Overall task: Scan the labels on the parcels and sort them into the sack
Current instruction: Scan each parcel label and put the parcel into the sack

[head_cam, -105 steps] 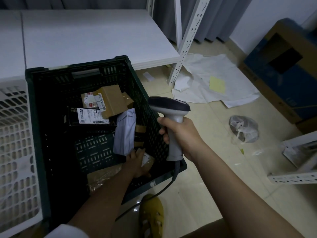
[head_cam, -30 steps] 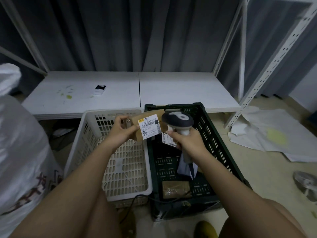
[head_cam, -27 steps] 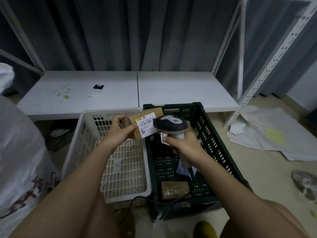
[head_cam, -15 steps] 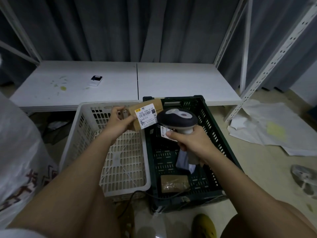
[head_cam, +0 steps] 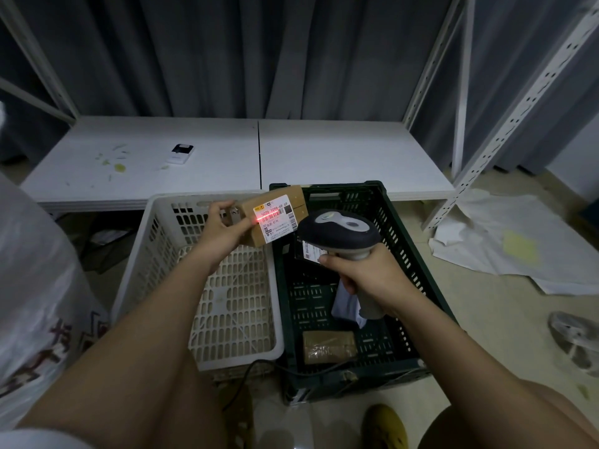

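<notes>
My left hand (head_cam: 220, 233) grips a small brown cardboard parcel (head_cam: 259, 237) above the gap between two crates, its white label (head_cam: 275, 218) turned toward me. A red scan line glows across the label's barcode. My right hand (head_cam: 366, 273) grips the handle of a grey and black barcode scanner (head_cam: 338, 231), whose head points at the label from the right. Below, the dark green crate (head_cam: 418, 264) holds a brown taped parcel (head_cam: 329, 346), a pale bag parcel (head_cam: 345, 303) and a labelled parcel partly hidden behind the scanner. A white sack (head_cam: 35, 286) bulges at the left edge.
A white slotted crate (head_cam: 152, 241) stands left of the green one. Behind both runs a low white shelf board (head_cam: 324, 157) with a small device (head_cam: 180, 153). White rack posts (head_cam: 505, 108) rise on the right. Crumpled white paper (head_cam: 518, 241) lies on the floor right.
The scanner's red line has come on across the parcel's label. Both hands stay almost where they were half a second ago. Earlier my left hand lifted this parcel out of the green crate.
</notes>
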`<state>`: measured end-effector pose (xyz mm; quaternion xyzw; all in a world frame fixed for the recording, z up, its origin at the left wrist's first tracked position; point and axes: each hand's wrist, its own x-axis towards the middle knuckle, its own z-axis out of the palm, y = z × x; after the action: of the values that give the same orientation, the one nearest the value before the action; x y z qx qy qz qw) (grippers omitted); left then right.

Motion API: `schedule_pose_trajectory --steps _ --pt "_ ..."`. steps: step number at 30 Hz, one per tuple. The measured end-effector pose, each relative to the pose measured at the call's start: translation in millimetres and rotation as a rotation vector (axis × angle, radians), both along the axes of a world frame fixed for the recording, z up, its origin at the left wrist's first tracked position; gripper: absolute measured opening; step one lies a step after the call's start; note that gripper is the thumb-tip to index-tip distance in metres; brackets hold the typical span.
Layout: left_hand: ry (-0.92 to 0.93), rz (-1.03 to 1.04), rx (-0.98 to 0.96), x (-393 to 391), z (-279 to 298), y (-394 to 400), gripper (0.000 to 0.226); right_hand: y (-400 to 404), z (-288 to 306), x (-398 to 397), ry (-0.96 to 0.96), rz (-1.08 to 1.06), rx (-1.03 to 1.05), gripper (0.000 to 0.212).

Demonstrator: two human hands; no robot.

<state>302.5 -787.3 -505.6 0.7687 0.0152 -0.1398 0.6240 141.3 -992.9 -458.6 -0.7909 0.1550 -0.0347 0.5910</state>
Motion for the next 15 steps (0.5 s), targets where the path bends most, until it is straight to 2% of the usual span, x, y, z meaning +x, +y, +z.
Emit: schedule_pose_trajectory --steps 9,15 --pt "0.002 -0.022 0.012 2.3 -3.1 0.3 0.064 -3.2 -2.7 1.2 0.012 0.01 -0.016 0.027" --pt "-0.023 0.002 -0.019 -0.4 0.0 -1.2 0.062 -1.6 -0.7 3.2 0.028 0.017 0.047 0.021"
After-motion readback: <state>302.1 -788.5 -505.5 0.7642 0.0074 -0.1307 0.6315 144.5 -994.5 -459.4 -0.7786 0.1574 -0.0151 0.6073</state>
